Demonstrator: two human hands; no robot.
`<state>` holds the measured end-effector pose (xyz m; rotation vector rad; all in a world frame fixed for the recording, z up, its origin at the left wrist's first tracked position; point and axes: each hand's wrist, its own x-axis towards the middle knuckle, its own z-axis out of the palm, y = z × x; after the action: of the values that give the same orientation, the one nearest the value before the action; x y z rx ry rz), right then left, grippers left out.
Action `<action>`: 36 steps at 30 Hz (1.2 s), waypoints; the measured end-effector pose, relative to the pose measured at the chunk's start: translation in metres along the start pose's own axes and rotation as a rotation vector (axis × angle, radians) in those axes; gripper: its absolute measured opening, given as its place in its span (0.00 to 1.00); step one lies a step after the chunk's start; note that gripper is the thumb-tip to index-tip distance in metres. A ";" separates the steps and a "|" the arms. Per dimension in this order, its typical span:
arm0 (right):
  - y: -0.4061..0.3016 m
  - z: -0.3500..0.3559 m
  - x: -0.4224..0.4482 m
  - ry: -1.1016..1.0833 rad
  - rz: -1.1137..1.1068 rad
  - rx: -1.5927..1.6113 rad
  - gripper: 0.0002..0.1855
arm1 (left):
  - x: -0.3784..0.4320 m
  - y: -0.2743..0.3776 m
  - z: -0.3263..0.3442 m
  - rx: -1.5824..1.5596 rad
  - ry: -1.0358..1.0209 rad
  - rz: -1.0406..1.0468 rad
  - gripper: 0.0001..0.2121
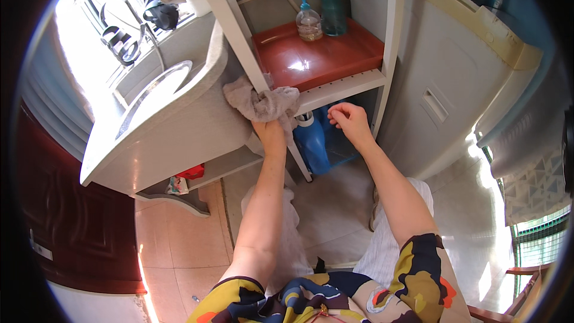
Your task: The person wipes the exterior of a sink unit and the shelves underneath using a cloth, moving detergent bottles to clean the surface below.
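Observation:
My left hand [270, 137] holds a grey-beige cloth [264, 101] against the white metal upright [245, 49] of a shelf rack, and the cloth drapes over the fingers and hides most of them. To its right, my right hand [350, 123] hovers in front of the rack's lower opening, fingers loosely curled, with nothing visible in it. Above both hands, a red tray [345, 56] lies on the rack. A clear pump bottle [309, 24] and a green spray bottle [334, 15] stand at its back.
A blue plastic container [314, 143] sits under the rack's shelf. At left is a stone washbasin counter [188, 125] with a metal faucet [145, 31]; packets [178, 185] lie on a ledge below. A large pale appliance [448, 80] stands at right. A dark red door [80, 215] is far left.

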<state>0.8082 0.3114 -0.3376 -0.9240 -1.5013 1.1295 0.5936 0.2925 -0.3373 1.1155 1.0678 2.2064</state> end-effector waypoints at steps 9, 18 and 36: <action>-0.009 -0.050 0.014 0.253 0.035 0.128 0.08 | -0.045 0.024 0.028 0.981 -0.040 0.629 0.17; -0.014 -0.080 0.017 0.257 0.067 0.121 0.08 | -0.056 0.013 0.090 1.333 -0.296 0.682 0.29; 0.001 -0.086 0.037 0.563 -0.068 0.162 0.07 | -0.052 -0.014 0.174 1.162 -0.604 0.836 0.17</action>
<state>0.8845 0.3640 -0.3236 -0.9683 -0.9610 0.8335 0.7664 0.3420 -0.3077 2.8904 1.8129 1.2823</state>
